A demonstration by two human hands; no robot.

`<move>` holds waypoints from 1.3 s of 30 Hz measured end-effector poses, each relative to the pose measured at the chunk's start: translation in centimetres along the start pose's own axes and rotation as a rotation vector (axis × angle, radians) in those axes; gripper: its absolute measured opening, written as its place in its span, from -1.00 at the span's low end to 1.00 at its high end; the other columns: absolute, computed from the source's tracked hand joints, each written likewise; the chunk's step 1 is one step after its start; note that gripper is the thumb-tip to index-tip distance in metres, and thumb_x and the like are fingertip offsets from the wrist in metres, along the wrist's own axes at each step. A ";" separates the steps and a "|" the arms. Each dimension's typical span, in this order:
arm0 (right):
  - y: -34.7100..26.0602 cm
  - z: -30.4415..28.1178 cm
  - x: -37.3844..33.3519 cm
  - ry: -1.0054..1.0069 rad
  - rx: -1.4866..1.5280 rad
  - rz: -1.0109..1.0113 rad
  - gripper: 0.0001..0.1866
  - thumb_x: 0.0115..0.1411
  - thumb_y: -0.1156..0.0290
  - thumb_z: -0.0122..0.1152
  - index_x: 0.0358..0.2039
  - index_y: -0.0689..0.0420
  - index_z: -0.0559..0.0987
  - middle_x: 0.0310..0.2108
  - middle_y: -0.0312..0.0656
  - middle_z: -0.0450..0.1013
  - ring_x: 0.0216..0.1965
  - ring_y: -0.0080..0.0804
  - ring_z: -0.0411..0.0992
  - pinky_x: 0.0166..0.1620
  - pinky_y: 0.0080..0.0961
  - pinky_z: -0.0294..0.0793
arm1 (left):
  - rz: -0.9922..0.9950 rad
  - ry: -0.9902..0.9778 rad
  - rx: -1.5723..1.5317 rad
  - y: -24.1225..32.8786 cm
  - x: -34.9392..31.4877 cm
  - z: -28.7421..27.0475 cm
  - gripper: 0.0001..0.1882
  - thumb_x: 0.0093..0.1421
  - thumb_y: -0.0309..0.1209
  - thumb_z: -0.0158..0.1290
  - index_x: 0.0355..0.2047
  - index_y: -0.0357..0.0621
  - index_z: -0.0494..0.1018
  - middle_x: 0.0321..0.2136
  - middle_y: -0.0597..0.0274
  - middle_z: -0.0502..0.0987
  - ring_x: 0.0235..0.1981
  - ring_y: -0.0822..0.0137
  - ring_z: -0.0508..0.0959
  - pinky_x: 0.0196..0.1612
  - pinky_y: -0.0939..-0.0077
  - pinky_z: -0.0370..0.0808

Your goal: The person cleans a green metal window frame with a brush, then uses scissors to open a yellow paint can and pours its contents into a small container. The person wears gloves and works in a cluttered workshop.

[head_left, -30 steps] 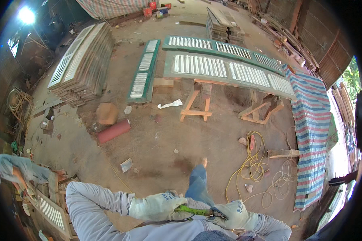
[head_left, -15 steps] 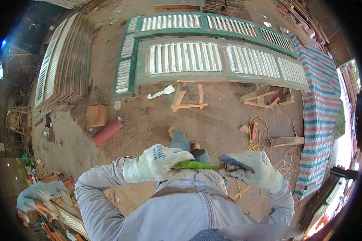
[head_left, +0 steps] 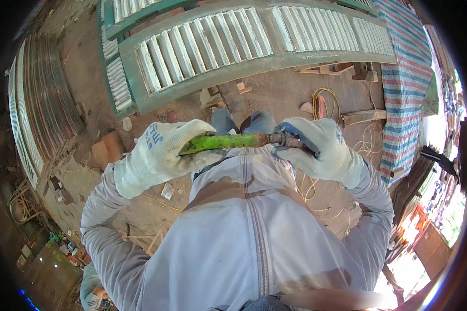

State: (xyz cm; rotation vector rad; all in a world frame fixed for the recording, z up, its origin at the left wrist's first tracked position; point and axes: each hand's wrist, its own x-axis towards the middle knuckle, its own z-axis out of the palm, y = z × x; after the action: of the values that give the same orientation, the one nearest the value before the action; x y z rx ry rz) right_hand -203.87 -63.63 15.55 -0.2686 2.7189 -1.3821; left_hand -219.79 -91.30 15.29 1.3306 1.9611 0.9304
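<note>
At the far left I see a stack of shutters (head_left: 46,93) standing on the floor, then, farther in, a box (head_left: 108,147). My left hand (head_left: 161,147), gloved, is curled round the green end of the tool (head_left: 223,142), which lies crosswise in front of the jacket (head_left: 218,228). Beyond it I make out a grey shutter (head_left: 279,41), raised off the floor. My right hand (head_left: 316,147), also gloved, grips the tool's dark metal end. Past that lie a yellow cord (head_left: 315,99) and, farthest right, a striped tarp (head_left: 407,88).
</note>
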 end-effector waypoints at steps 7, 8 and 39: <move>-0.4 -2.9 5.1 -0.024 -0.138 -0.194 -0.60 0.08 0.16 0.37 -0.19 0.16 0.53 -0.56 -0.21 0.43 -0.64 -0.26 0.45 -0.62 -0.32 0.36 | -0.100 -0.191 -0.123 1.1 2.6 -3.5 -0.66 0.21 -0.21 0.24 -0.14 -0.15 0.47 -0.45 0.13 0.59 -0.50 0.12 0.63 -0.46 0.35 0.51; -0.5 -3.3 5.1 0.031 -0.164 -0.291 -0.63 0.12 0.09 0.33 -0.23 0.10 0.52 -0.51 -0.18 0.46 -0.60 -0.27 0.49 -0.62 -0.30 0.39 | -0.091 -0.181 -0.157 1.8 2.5 -3.5 -0.66 0.22 -0.20 0.24 -0.15 -0.15 0.47 -0.46 0.13 0.58 -0.52 0.11 0.63 -0.48 0.34 0.51; 16.2 -9.0 2.9 0.050 -0.317 0.926 -0.55 0.42 0.09 -0.04 0.10 0.18 0.47 -0.21 0.11 0.56 -0.15 0.02 0.54 -0.04 -0.15 0.46 | -1.140 0.735 0.676 -33.7 6.8 6.9 -0.20 0.28 0.13 -0.03 0.39 -0.01 0.09 0.36 -0.16 0.12 0.37 -0.22 0.09 0.34 -0.24 0.05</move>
State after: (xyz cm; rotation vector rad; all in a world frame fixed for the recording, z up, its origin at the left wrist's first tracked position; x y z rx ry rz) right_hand -210.04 -47.69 7.75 0.8995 2.4912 -0.6904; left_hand -234.50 -91.97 -16.52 -0.1396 3.1454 0.1348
